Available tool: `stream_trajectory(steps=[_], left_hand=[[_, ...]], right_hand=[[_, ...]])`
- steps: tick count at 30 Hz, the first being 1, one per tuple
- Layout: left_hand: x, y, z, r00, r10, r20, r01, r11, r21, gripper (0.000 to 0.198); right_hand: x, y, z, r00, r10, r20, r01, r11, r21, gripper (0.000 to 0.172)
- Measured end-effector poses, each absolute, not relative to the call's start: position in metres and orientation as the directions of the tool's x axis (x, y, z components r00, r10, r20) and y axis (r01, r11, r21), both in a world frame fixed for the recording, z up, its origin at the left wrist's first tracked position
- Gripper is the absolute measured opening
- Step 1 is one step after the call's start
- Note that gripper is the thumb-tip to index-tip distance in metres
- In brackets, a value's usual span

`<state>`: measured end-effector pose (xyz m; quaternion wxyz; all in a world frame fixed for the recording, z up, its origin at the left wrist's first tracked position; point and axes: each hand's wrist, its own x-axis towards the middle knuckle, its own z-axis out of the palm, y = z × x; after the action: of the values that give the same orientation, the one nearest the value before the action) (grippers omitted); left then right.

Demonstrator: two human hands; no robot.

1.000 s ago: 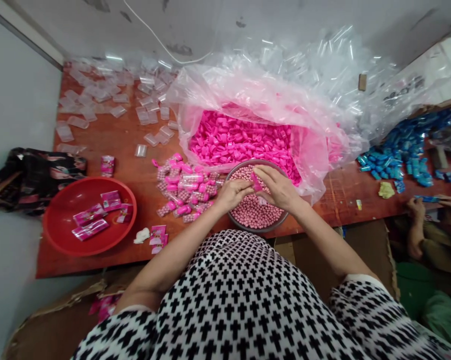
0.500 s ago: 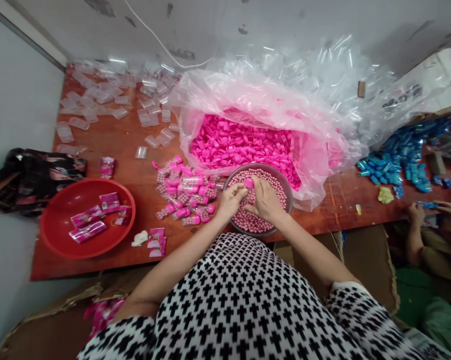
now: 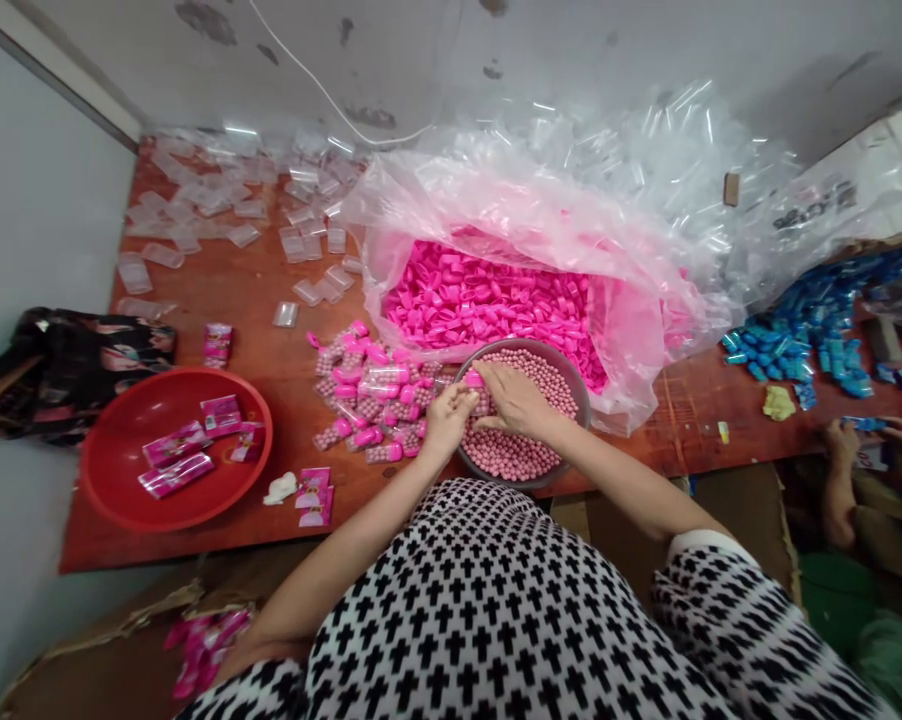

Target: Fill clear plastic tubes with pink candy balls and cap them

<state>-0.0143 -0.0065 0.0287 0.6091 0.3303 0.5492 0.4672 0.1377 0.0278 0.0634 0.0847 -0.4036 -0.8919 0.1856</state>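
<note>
Over the left side of a grey bowl (image 3: 584, 400) full of pink beads (image 3: 522, 455), my two hands meet on a small clear bottle with a pink cap (image 3: 473, 379). My left hand (image 3: 445, 420) pinches it, fingers closed. My right hand (image 3: 524, 402) reaches across from the right, its fingers at the cap and its thumb lower down; the bottle's body is largely hidden between them. Just left of my hands lies a heap of bead-filled, pink-capped bottles (image 3: 376, 385). Behind the bowl, a plastic bag (image 3: 623, 320) lies open, with many loose pink caps (image 3: 481, 300) inside.
Clear empty bottles (image 3: 188, 205) are scattered at the back left. A red basin (image 3: 121, 500) holds several pink packets (image 3: 175, 443), beside a black floral bag (image 3: 132, 345). Blue pieces (image 3: 773, 345) lie at right, near another person's hands (image 3: 841, 445). Clear plastic (image 3: 646, 140) is piled against the wall.
Both my hands have shifted a little left with the pink-capped bottle, and my right fingers now lie closer over the cap. The whole view has moved slightly.
</note>
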Motion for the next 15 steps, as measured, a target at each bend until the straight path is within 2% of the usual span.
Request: stream_trajectory(steps=[2,3,4,6,8,12,15], left_hand=[[-0.034,-0.004,0.032,-0.117,0.928,-0.353,-0.204,0.326,0.923,0.037],[-0.047,-0.003,0.033,-0.166,0.926,-0.340,-0.172,0.312,0.934,0.039],[-0.061,-0.001,0.034,-0.221,0.922,-0.319,-0.115,0.300,0.947,0.040],[-0.090,0.002,0.032,-0.344,0.909,-0.236,0.074,0.277,0.958,0.041],[-0.116,0.004,0.024,-0.397,0.907,-0.141,0.284,0.268,0.921,0.040],[-0.137,0.006,0.005,-0.357,0.934,0.003,0.574,0.217,0.790,0.044],[-0.122,0.002,0.002,-0.284,0.955,0.090,0.649,0.122,0.751,0.041]], right_hand=[[0.137,0.046,0.065,-0.694,0.720,-0.014,0.636,0.604,-0.480,0.104],[0.139,0.057,0.065,-0.672,0.739,-0.035,0.649,0.567,-0.507,0.105],[0.141,0.069,0.064,-0.627,0.777,-0.060,0.682,0.510,-0.524,0.099],[0.148,0.095,0.061,-0.503,0.858,-0.107,0.759,0.379,-0.530,0.076],[0.155,0.119,0.057,-0.399,0.907,-0.134,0.802,0.274,-0.532,0.053],[0.173,0.138,0.057,-0.317,0.928,-0.195,0.851,0.188,-0.491,0.028],[0.188,0.116,0.062,-0.367,0.854,-0.368,0.899,0.225,-0.375,0.021]])
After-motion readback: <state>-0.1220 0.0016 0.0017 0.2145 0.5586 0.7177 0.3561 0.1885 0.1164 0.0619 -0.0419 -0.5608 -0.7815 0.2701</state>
